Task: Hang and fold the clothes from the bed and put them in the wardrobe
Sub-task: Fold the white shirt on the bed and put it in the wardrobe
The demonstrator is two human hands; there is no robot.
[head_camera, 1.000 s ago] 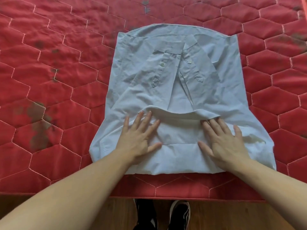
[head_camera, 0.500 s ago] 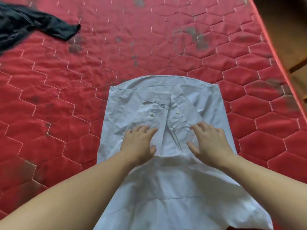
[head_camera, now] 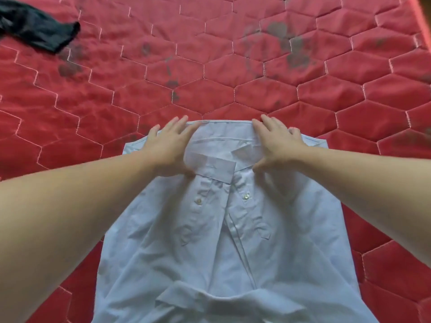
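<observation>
Surface: a red quilted mattress (head_camera: 233, 66) with hexagon stitching fills the frame; dark smudges mark it toward the upper middle and upper right.

Shirt: a pale blue button-up shirt (head_camera: 224, 241) lies flat from the centre of the frame down to the bottom edge; its top edge sits mid-frame, its sleeves are folded inward over the body, and a loose fold bunches at the lower middle.

Left hand: the left hand (head_camera: 169, 148) rests flat on the shirt's upper left part, fingers straight and spread, gripping nothing.

Right hand: the right hand (head_camera: 276, 145) lies the same way on the upper right part, fingers extended, pressing rather than grasping.

Other clothing: a dark garment (head_camera: 37, 31) lies at the upper left of the frame, well apart from the shirt.

Handling: the shirt looks light, thin and limp; it will likely sag and slide out of its folds if lifted by one point; creases should hold only under pressure.

Where to hold: probably both corners of the top edge, or a flat hand beneath the folded stack.
</observation>
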